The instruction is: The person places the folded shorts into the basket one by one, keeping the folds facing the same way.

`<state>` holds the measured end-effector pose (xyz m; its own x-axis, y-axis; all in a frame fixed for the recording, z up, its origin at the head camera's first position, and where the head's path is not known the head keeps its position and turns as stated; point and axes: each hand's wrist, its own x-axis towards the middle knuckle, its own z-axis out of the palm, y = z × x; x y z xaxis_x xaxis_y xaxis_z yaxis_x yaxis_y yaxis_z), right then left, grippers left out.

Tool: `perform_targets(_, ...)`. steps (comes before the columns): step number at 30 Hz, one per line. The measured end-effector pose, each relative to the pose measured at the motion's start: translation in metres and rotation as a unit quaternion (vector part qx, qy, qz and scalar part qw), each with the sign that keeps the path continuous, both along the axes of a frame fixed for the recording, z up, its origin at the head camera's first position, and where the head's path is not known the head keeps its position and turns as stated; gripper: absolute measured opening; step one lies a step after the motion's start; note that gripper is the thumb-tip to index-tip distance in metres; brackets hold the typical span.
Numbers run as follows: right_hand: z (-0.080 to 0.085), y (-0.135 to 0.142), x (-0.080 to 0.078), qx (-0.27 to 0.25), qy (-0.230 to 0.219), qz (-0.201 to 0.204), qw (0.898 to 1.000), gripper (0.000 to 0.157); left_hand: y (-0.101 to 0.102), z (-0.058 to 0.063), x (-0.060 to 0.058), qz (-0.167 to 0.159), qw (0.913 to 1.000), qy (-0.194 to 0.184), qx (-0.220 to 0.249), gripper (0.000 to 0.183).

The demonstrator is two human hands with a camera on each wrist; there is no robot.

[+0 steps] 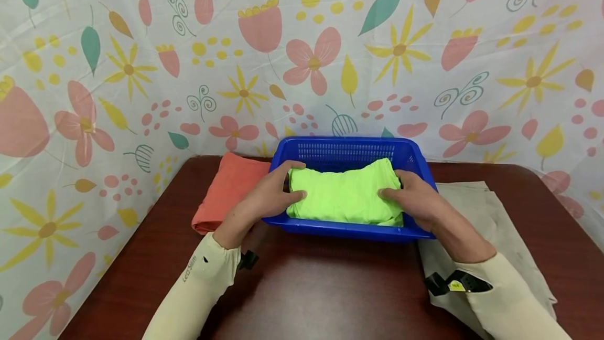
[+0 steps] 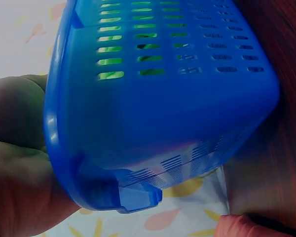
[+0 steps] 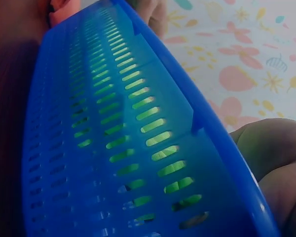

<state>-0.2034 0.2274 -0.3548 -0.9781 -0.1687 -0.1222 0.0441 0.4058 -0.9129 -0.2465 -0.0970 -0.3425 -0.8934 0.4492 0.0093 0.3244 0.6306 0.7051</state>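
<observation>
A folded neon-green cloth (image 1: pixel 344 195) lies inside a blue plastic basket (image 1: pixel 349 231) with slotted walls. My left hand (image 1: pixel 269 195) reaches over the basket's left side and grips the cloth's left end, thumb on top. At the opposite end my right hand (image 1: pixel 420 201) holds the cloth the same way, its thumb on the near face and fingers behind. Both wrist views mostly show the outside of the basket (image 2: pixel 163 113), with green showing through its slots. The fingertips are hidden there behind the rim.
A folded coral cloth (image 1: pixel 231 188) lies on the dark wooden table (image 1: pixel 330 287) left of the basket. To the right, a grey-beige cloth (image 1: pixel 472 209) lies flat, partly under my right forearm. A flower-patterned curtain (image 1: pixel 302 67) hangs behind the table.
</observation>
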Motion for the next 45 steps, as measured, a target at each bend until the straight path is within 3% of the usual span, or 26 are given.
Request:
perform_targets(8, -0.002, 0.002, -0.002, 0.008, -0.006, 0.012, 1.000, 0.043, 0.004, 0.000, 0.003, 0.016, 0.9989, 0.011, -0.043, 0.064)
perform_targets(33, -0.003, -0.001, -0.003, 0.112, 0.011, 0.016, 0.994, 0.035, 0.010, 0.001, 0.001, 0.001, 0.9953, 0.011, -0.097, 0.060)
perform_targets(45, 0.000, -0.006, -0.003, 0.184, -0.012, 0.012, 0.983, 0.067, 0.016, -0.001, 0.000, 0.008, 0.9928, 0.004, -0.120, 0.058)
